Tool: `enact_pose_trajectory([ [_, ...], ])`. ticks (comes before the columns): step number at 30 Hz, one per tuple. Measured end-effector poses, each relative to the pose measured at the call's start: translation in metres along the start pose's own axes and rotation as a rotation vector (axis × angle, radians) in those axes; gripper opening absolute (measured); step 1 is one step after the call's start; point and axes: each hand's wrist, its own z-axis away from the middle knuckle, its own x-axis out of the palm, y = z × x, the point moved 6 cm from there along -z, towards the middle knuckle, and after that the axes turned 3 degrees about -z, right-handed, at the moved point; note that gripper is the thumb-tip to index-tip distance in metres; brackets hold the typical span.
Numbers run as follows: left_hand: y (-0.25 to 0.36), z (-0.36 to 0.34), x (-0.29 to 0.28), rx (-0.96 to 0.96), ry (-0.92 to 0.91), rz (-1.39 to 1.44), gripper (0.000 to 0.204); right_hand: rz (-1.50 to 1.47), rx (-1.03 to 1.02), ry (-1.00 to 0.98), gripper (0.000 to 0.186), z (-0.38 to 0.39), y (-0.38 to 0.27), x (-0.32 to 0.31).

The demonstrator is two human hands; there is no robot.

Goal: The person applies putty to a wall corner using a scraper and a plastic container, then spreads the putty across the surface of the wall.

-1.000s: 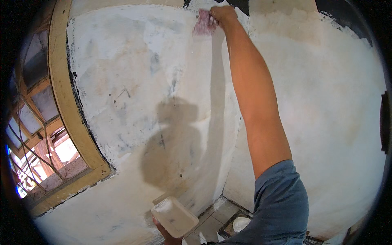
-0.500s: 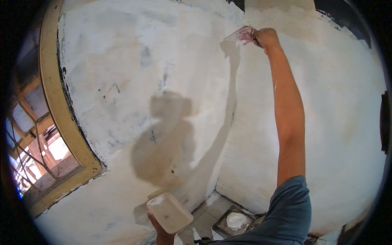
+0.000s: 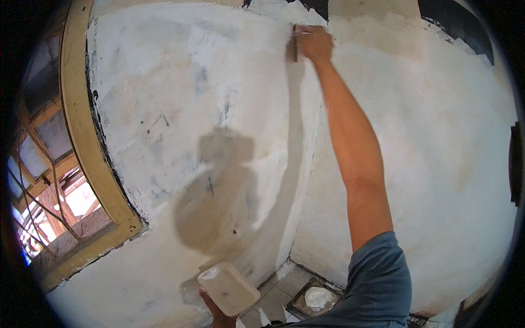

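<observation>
My right hand [image 3: 317, 44] is raised high near the corner where two white-smeared walls meet. Its fingers are closed around a putty spreader [image 3: 296, 44], whose blade is seen nearly edge-on against the left wall [image 3: 164, 71]. Down at the lower middle, my left hand [image 3: 217, 314] grips a shallow off-white rectangular tray [image 3: 231, 292] from its left side and underneath. A little white paste clings inside the tray's upper end; most of the left hand's fingers are hidden behind it.
At left is a yellow-framed window [image 3: 104, 180] with wooden bars. On the tiled floor [image 3: 273, 298] in the corner, a dark-edged square holder [image 3: 298, 306] carries a white lump [image 3: 320, 298]. Dark unpainted patches [image 3: 456, 24] show on the wall top.
My right hand has moved left and slightly up with the spreader, from the corner onto the left wall, and the blade has turned edge-on. My left hand still holds the tray.
</observation>
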Motion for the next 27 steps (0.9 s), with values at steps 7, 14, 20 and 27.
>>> enact_pose_trajectory([
  [7,0.012,-0.003,0.004,0.034,-0.01,-0.017,0.083,-0.075,-0.323,-0.151,0.025,0.093,-0.216,-0.053],
  [14,0.003,0.003,0.03,-0.007,-0.007,-0.057,0.079,-0.333,0.104,-0.084,0.025,0.07,-0.05,-0.084],
  [20,-0.004,0.002,0.025,-0.027,-0.012,-0.051,0.079,-0.049,0.253,-0.01,0.028,0.1,0.037,-0.02],
  [27,0.01,0.007,0.032,0.045,0.013,-0.074,0.077,-0.389,-0.025,-0.206,0.033,0.11,-0.222,-0.039],
])
